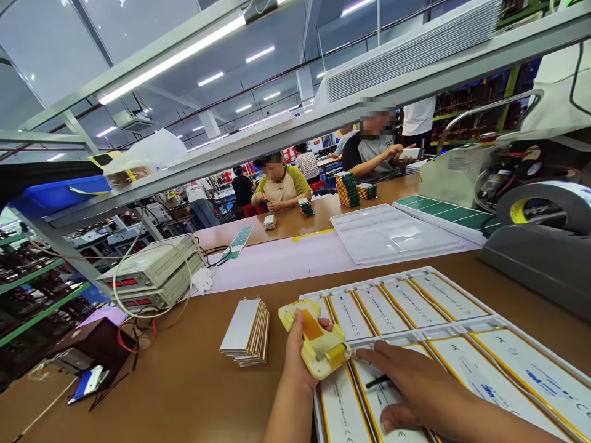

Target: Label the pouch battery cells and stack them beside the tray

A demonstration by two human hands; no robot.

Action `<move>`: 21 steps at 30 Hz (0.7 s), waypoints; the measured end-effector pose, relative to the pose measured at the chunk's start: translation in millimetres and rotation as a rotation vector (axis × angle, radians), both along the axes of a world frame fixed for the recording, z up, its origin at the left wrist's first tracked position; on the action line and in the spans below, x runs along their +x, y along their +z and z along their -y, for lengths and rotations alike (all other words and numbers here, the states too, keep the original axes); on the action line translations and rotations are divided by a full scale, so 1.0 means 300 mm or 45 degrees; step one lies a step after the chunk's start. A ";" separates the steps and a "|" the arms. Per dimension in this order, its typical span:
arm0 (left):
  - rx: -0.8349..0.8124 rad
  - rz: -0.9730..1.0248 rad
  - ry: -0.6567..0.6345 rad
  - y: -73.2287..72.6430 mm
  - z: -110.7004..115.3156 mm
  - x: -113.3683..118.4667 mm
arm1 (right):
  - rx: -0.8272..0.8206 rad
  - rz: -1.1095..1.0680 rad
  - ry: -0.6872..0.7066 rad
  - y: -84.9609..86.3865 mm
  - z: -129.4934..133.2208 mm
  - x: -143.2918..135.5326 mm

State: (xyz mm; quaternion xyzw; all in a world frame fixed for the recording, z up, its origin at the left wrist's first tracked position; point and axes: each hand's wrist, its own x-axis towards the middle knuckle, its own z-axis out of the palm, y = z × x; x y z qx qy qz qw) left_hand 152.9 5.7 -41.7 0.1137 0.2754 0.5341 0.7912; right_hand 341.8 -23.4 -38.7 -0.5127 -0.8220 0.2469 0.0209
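My left hand is closed around a pale yellow plastic holder with amber patches on it. It is raised over the near left corner of a white tray. In the tray lie rows of flat white battery packs with yellow edges and printed marks. My right hand is low over the front row, fingers and thumb apart, its fingertips close to the holder's right edge. A short black strip shows between thumb and fingers, on or just above a pack; I cannot tell whether the hand touches it.
Left of the tray stands a stack of white packs. Farther left are stacked metering instruments with cables. Clear plastic trays lie beyond, and a tape dispenser stands at right. Two co-workers sit across the bench under a slanting metal rail.
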 end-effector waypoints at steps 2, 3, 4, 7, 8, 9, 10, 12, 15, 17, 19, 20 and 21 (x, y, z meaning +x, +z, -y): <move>-0.002 0.009 0.007 0.003 -0.001 0.002 | 0.024 -0.012 0.023 0.005 0.000 -0.001; -0.002 0.017 0.009 0.004 -0.002 0.002 | 0.034 -0.018 0.035 0.007 0.000 -0.001; -0.001 0.025 0.007 0.005 -0.003 0.002 | 0.042 -0.026 0.045 0.009 0.000 0.000; 0.007 0.041 -0.003 0.002 -0.004 0.001 | 0.051 -0.035 0.051 0.012 0.002 0.001; 0.014 0.045 -0.004 0.001 -0.004 0.000 | 0.050 -0.034 0.046 0.013 0.003 0.001; 0.022 0.046 -0.005 -0.001 -0.004 0.000 | 0.049 -0.032 0.041 0.015 0.004 0.001; 0.028 0.044 -0.007 -0.002 -0.004 -0.001 | 0.046 -0.032 0.041 0.017 0.005 0.001; 0.032 0.033 -0.010 -0.005 -0.003 -0.001 | 0.043 -0.039 0.043 0.021 0.006 0.000; 0.036 0.035 -0.011 -0.004 -0.002 -0.001 | 0.033 -0.047 0.035 0.028 0.008 -0.001; 0.042 0.044 -0.013 -0.001 -0.001 -0.001 | 0.015 -0.044 0.028 0.031 0.007 -0.001; 0.043 0.045 -0.011 0.004 0.000 0.000 | 0.001 -0.042 0.027 0.031 0.007 -0.002; 0.030 0.038 -0.009 0.006 0.000 0.001 | -0.002 -0.040 0.027 0.030 0.006 -0.003; 0.014 0.031 -0.007 0.008 0.000 0.001 | -0.002 -0.038 0.026 0.028 0.006 -0.003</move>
